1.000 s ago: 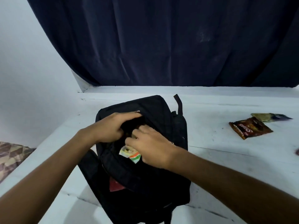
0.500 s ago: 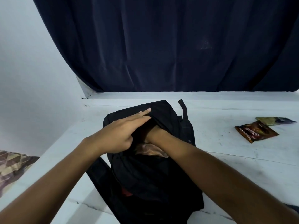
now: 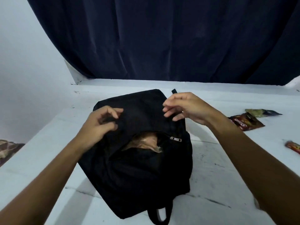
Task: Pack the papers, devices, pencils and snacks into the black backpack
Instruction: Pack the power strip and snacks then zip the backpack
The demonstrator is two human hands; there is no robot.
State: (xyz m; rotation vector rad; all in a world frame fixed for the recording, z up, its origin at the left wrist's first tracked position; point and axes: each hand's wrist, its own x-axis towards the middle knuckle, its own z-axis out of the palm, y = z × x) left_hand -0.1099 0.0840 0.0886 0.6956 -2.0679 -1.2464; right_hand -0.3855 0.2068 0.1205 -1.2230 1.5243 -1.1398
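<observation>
At frame centre the soft black backpack (image 3: 138, 168) lies on the white counter (image 3: 219, 176). The left hand (image 3: 99, 125) pinches its upper fabric with curled fingers; below gapes the pocket, crinkled tan wrapper (image 3: 144, 142) half hidden. The right hand (image 3: 185, 108), inside the pocket half a second ago, hovers with loose fingers grasping nothing. Glossy snack packets (image 3: 246, 120) lie far right, one cut off.

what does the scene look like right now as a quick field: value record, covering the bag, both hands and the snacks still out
backpack: black, lying on the white table, pocket unzipped
in pocket: brownish wrapper showing
zipper pull: at right end of opening
left hand: grips the bag fabric beside the opening
right hand: above the bag's top, fingers loose, empty
snacks left out: red-brown packet, green packet, red bar at right edge
</observation>
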